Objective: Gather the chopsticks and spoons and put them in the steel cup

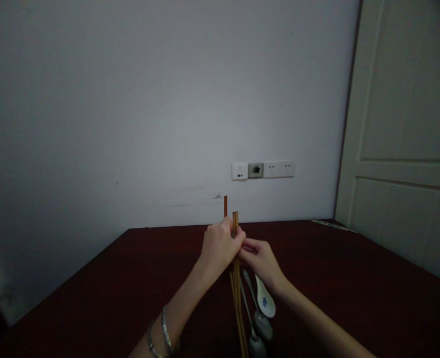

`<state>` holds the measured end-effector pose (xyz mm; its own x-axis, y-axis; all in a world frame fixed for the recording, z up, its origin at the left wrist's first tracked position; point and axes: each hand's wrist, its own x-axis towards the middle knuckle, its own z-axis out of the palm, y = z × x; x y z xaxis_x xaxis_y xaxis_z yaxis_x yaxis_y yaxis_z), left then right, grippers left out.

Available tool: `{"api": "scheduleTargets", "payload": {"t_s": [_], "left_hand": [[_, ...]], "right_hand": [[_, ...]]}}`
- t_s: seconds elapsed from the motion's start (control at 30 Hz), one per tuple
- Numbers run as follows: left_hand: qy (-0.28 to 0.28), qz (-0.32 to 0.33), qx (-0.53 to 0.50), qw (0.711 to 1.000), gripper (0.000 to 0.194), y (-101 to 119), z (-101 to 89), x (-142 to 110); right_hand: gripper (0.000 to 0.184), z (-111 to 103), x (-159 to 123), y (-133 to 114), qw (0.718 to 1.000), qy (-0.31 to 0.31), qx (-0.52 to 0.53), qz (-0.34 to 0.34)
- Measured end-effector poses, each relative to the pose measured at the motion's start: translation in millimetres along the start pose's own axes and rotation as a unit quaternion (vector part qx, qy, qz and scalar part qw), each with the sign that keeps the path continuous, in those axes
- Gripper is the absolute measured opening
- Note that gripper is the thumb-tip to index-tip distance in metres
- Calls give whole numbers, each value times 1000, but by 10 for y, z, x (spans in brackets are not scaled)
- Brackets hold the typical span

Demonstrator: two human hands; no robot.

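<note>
My left hand (220, 243) is closed around wooden chopsticks. One reddish-brown chopstick (225, 206) sticks up behind its knuckles, and the tops of lighter chopsticks (235, 221) rise beside the thumb. Fingers of my right hand (261, 261) are pinched at the same light chopsticks, touching the left fingertips; the exact grip is partly hidden. Below the hands, more light chopsticks (238, 308) run toward me. Right of them lie two metal spoons (263, 325) (257, 345) and a white ceramic spoon (266, 302) with a blue mark, its handle end partly behind my right hand.
The dark red table (130, 288) reaches back to a pale wall (130, 99). Sockets and switch plates (278, 169) are set in the wall above its far edge. A light panelled door (406, 99) stands along the right side. Bracelets (165, 328) circle my left wrist.
</note>
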<state>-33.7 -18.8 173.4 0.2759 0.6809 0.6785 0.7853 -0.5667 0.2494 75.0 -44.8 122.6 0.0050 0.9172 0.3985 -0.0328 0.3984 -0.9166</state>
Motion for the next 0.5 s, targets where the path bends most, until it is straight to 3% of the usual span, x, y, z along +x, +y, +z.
{"api": "scheduleTargets", "payload": {"t_s": [0.13,0.23,0.37,0.5], "left_hand": [[9,20,-44,999,18,44,-137,-38],[4,24,-143,989,19,43,-245,-36],[-37,-3,-359,933,20,-9,-320,6],[-58,-57,-471,878,22,-51,-340,34]], "right_hand": [[31,-29,-10,-142,999,-13,-20,-28],[31,-58,-17,-242,999,-21,-28,-33],[32,-64,-49,-365,999,-40,-15,-16],[32,-51,-91,-474,999,-54,-1,-1]]}}
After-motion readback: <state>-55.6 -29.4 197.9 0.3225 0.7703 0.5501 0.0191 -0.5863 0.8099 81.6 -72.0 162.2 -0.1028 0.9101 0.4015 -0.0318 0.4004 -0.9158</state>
